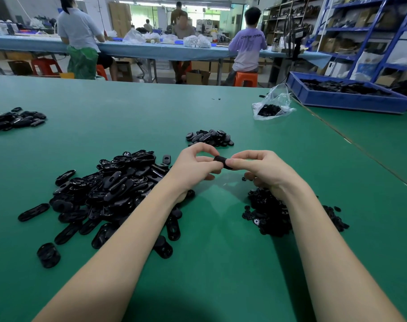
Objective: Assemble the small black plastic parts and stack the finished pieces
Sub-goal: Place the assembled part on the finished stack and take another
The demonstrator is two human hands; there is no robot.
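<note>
From the head view I see a wide green table (221,112) in a workshop. Beyond its far edge people sit on orange stools at a long blue-covered bench (151,51), and blue shelving (372,31) stands at the far right. A blue bin (346,98) of dark parts sits on the far right of the table, with a clear plastic bag (273,105) of small black bits just left of it.

My left hand (193,166) and right hand (263,169) meet above the table's middle, fingers curled, both pinching one small black part (222,161) between their fingertips.

The big pile of oval black pieces (109,189) lies near left, under and beside my left forearm. A heap of small round pieces (272,214) lies near right, beneath my right wrist. A small cluster of pieces (209,137) sits just beyond the hands, and another cluster (14,119) lies far left.
</note>
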